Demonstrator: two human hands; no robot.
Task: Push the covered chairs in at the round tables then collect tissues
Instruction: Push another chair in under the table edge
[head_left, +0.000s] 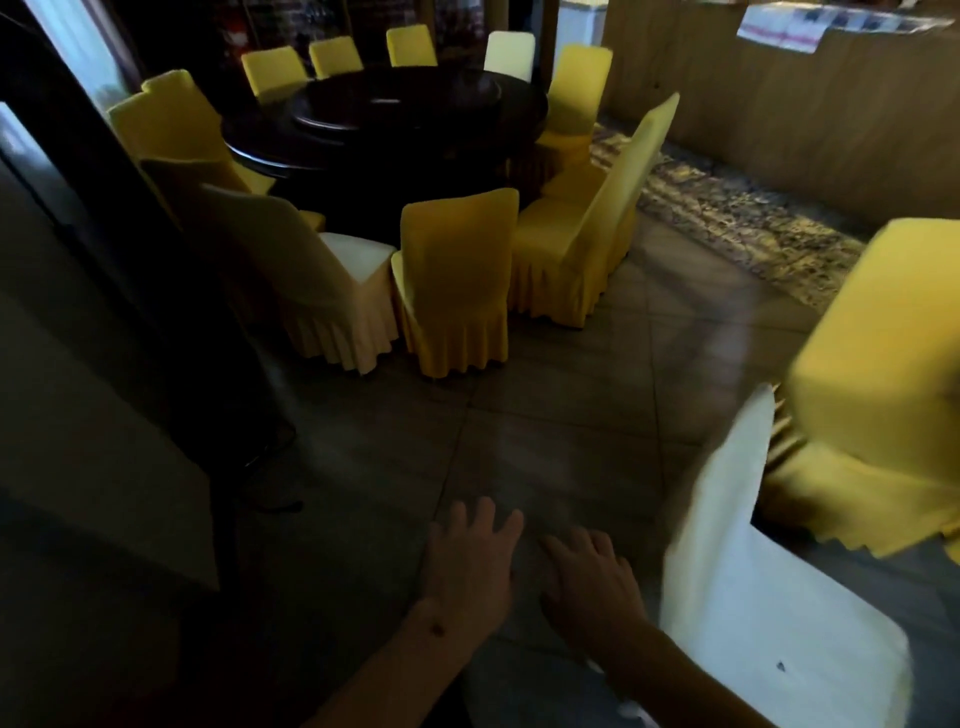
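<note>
Your left hand and right hand are both out in front of you, low in the head view, palms down over the tiled floor. Fingers on each are spread and loosely straight; neither hand has hold of anything, and they sit just beside each other without touching.

Just to the right of your right hand: a white-covered chair, blurred, its back edge close to your right forearm; contact cannot be told. Past it, further right, a yellow-covered chair, also blurred.

Well ahead of both hands: a dark round table ringed by covered chairs. Nearest your hands on that ring, a yellow chair with its back toward you, standing off from the table edge. Left of it a cream chair, turned sideways; right of it another yellow chair, also angled out.

Left of your left hand: a dark upright post. Ahead and right, a patterned rug along a wooden counter.

No tissues can be made out.
</note>
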